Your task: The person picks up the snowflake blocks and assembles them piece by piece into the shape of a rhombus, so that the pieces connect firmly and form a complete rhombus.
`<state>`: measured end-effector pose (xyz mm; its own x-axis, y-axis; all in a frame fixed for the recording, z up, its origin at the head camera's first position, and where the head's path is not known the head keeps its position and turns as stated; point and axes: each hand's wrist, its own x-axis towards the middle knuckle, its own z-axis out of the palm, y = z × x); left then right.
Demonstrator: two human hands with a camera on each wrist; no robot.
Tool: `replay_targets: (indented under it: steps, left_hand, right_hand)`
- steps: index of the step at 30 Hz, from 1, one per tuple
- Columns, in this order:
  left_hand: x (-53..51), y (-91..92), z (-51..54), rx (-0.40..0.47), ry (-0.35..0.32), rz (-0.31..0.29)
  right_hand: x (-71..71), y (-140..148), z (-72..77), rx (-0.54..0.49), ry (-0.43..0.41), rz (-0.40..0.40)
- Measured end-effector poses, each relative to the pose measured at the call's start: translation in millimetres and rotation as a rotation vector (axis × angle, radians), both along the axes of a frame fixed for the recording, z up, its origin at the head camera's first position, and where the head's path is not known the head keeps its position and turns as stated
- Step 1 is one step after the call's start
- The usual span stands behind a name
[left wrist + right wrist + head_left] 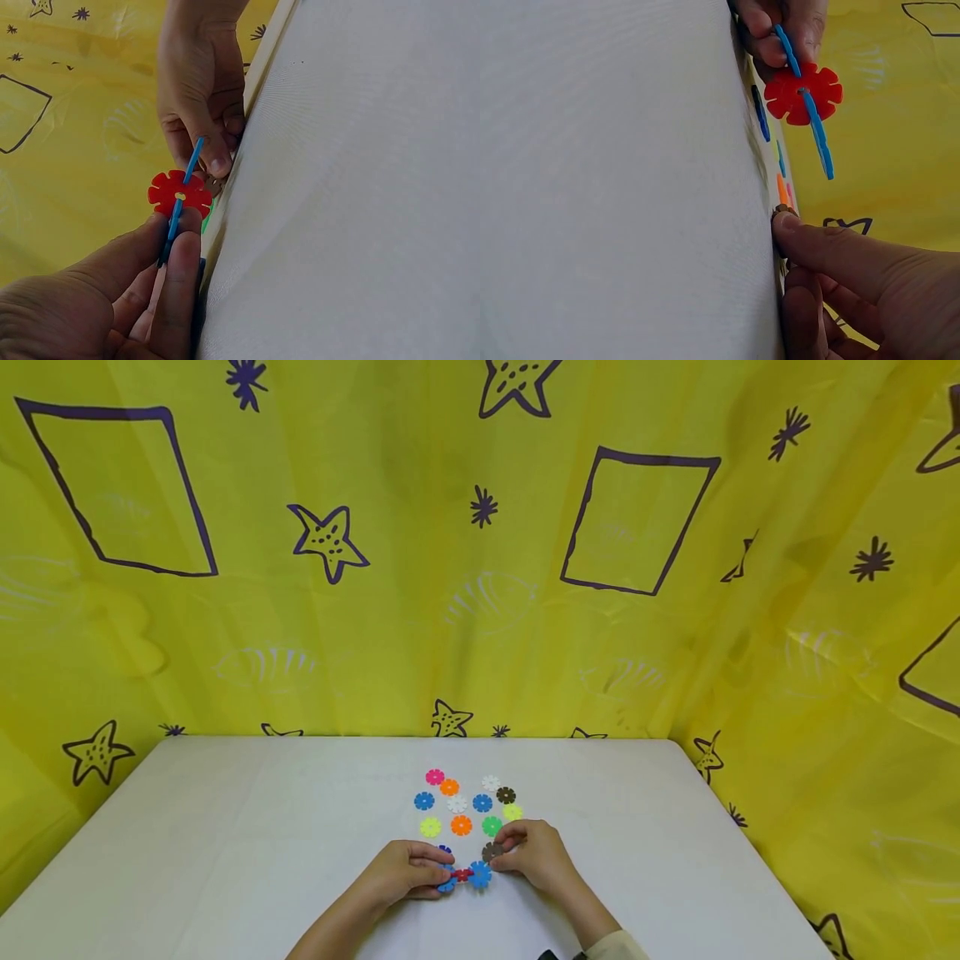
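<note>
My left hand [405, 872] pinches one blue notched disc [173, 225] between thumb and fingers. A red notched disc [826, 91] is slotted to it, and a second blue disc [480, 875] is joined on the red one's other side, making a row of three held just above the table. To the right, my right hand [538, 853] pinches a brown notched disc [491, 852] low at the tabletop, apart from the joined row. Its fingers hide part of the brown disc. A dark blue disc [445, 850] lies just beyond my left fingers, partly covered.
Several loose discs lie on the white table [262, 827] beyond the hands: a green disc [491, 826], an orange disc [461, 825], a yellow disc [430, 827], a pink disc [435, 777], and white, blue and brown ones. A yellow patterned curtain [420, 635] stands behind the table.
</note>
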<state>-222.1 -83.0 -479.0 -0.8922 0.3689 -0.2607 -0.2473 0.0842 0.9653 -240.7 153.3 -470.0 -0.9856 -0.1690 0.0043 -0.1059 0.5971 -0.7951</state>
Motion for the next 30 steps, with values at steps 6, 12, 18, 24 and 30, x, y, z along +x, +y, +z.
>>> replay_targets:
  steps: [6,12,18,24,30]
  left_hand:
    - [-0.5,0.6,0.4,-0.013,-0.008,0.002]
    - [0.5,-0.1,-2.1,0.016,0.006,0.005]
    - [0.5,-1.0,-3.6,0.021,-0.013,0.014]
    - [1.0,-1.4,-3.4,0.023,-0.015,0.014]
    - [0.1,-0.2,-2.2,0.006,-0.013,0.028]
  right_hand:
    - [1.5,1.7,-1.4,-0.011,0.016,-0.001]
    - [2.4,4.9,-3.0,-0.119,-0.044,0.007]
    - [3.4,11.2,-4.3,-0.249,-0.109,0.056]
    - [5.2,16.3,-6.0,-0.284,-0.139,0.106]
    - [8.2,20.7,-4.4,-0.308,-0.160,0.136]
